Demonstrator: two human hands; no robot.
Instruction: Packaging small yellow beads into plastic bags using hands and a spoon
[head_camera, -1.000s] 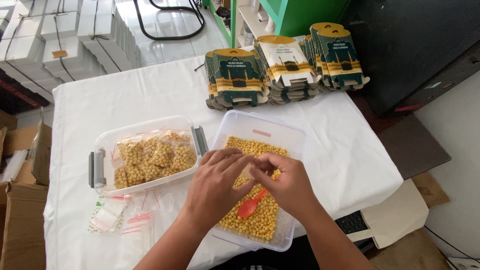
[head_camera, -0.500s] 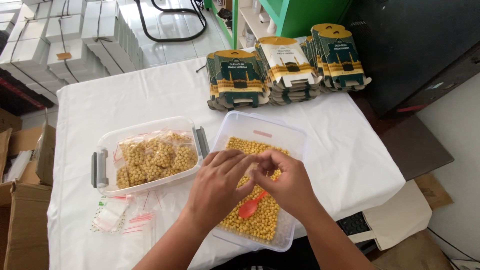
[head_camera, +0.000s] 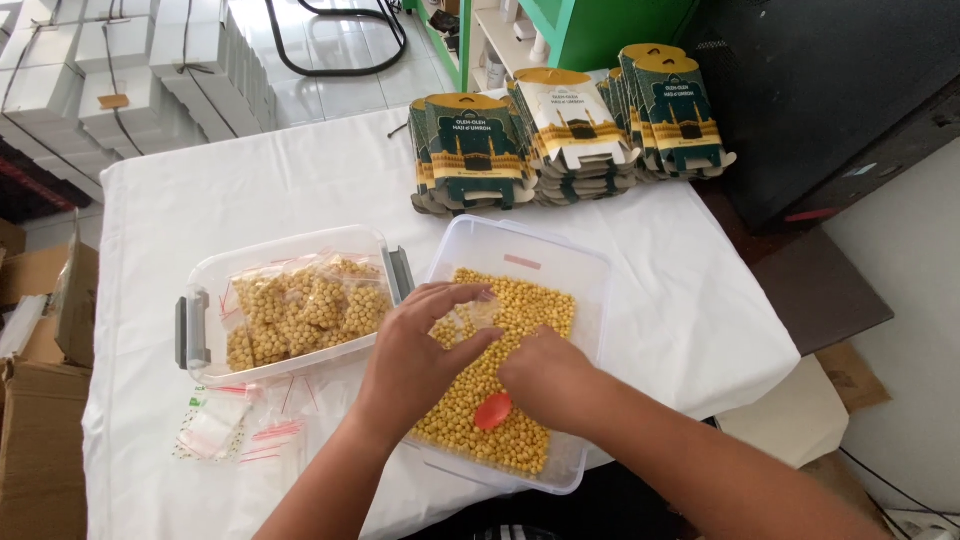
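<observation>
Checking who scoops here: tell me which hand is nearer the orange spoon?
Right. The right hand lies over the loose beans, touching the orange spoon; the left hand is farther up-left, pinching a small clear bag.

We reach both forearms in from the lower edge, side by side. Our left hand (head_camera: 415, 350) is raised, knuckles up, fingers curled and pinched together at the tips. Our right hand (head_camera: 548, 378) lies lower, palm down, fingers folded under.

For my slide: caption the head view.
Left hand holds a small clear bag over a tub of yellow nuts; right hand grips an orange spoon.
</observation>
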